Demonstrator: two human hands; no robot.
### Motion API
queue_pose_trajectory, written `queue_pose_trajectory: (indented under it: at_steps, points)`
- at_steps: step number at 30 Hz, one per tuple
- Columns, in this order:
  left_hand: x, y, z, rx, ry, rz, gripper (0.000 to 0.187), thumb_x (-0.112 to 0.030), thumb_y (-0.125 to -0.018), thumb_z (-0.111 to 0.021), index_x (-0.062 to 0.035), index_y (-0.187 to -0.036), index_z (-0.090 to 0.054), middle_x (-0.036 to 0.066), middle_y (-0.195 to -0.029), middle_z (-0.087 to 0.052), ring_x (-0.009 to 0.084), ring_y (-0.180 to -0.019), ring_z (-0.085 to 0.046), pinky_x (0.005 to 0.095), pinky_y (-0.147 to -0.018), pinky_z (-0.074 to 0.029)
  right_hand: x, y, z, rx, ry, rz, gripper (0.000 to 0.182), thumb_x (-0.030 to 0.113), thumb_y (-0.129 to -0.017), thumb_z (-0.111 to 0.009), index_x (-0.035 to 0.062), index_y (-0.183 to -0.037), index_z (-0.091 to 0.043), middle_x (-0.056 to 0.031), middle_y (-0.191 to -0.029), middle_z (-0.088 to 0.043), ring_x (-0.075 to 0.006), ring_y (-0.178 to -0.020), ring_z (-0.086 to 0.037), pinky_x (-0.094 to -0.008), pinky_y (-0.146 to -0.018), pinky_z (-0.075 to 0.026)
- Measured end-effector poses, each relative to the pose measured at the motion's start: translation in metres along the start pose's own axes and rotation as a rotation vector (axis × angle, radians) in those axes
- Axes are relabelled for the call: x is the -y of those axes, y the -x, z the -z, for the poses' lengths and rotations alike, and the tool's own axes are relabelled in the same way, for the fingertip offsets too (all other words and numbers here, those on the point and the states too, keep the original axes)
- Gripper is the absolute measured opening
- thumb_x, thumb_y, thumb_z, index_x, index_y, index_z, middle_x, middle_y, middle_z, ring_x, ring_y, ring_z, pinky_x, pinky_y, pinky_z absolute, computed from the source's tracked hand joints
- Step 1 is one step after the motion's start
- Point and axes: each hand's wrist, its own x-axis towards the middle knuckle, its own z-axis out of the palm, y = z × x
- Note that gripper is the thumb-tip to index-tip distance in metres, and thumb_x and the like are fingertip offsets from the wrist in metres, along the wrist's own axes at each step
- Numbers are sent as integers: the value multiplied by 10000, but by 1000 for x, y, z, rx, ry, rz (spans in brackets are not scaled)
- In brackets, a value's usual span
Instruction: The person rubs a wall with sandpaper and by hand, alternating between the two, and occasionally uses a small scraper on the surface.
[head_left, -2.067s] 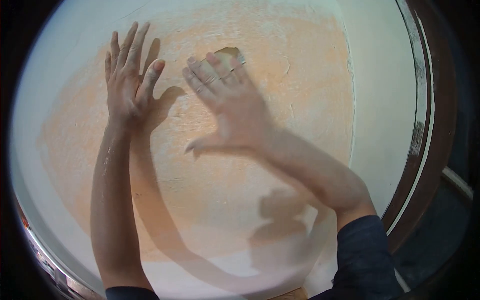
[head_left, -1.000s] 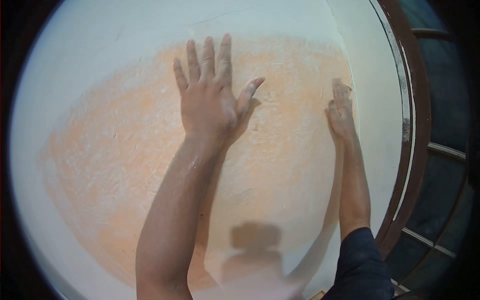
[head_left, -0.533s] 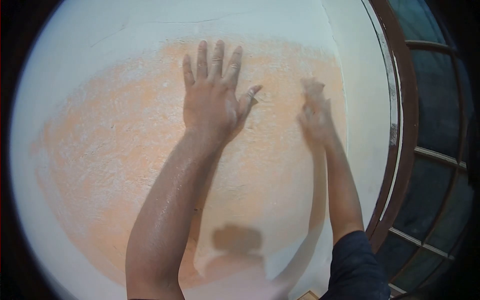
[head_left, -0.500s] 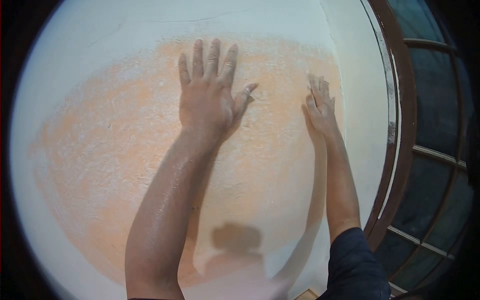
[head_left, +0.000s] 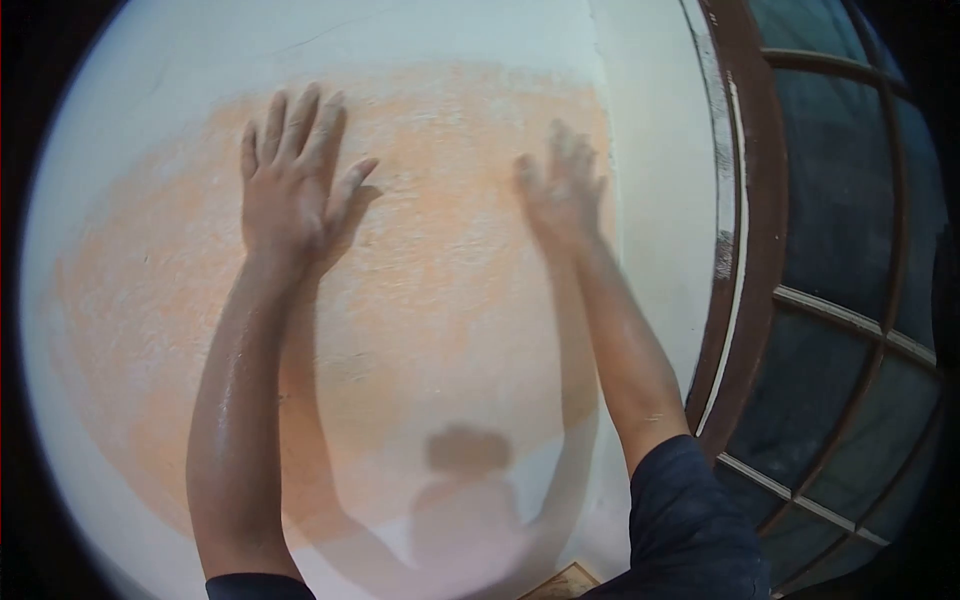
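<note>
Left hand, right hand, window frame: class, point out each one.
left hand [head_left: 285,195], head view, back of the hand.
right hand [head_left: 560,195], head view, blurred back of the hand.
window frame [head_left: 755,200], head view, brown upright.

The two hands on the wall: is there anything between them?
In the head view, only bare wall lies between the left hand and the right hand: a rough orange patch of the wall. No tool or object shows there.
</note>
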Motion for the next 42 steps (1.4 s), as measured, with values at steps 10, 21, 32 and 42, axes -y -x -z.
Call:
queue_pose_trajectory:
  at_steps: [10, 21, 32, 42]
  points:
    - [2, 1, -5, 8, -45, -22, 772, -658, -1030, -425, -177, -1633, -466, 104, -1750, -326, 356, -1647, -185, 562, -1338, -79, -18, -54, 25, 100, -135, 276, 958, 728, -1017, -502, 70, -1683, -301, -251, -1747, -241, -391, -1647, -151, -572, -1327, -94]
    - [5, -4, -1, 78, -153, -61, 763, -644, -1031, -428, -213, -1661, -418, 71, -1766, -295, 326, -1653, -170, 550, -1342, -95, 4, -65, 13, 60, -169, 417, 1101, 722, -911, -670, 110, -1709, -223, -270, -1751, -192, -474, -1640, -62, -586, -1334, -39]
    - [5, 11, 16, 197, 20, 34, 699, -548, -1048, -518, -174, -1636, -459, 85, -1748, -342, 351, -1636, -234, 590, -1326, -111, 12, 104, 20, 301, -263, 634, 1164, 717, -871, -695, -7, -1675, -267, -279, -1743, -228, -455, -1647, -93, -665, -1292, -49]
    - [16, 26, 58, 47, 90, 15, 648, -503, -1075, -536, -157, -1620, -477, 159, -1697, -412, 407, -1619, -260, 611, -1297, -209, -8, 121, 23, 259, -234, 464, 1257, 805, -882, -615, -77, -1672, -191, -344, -1739, -146, -511, -1632, -68, -631, -1308, -43]
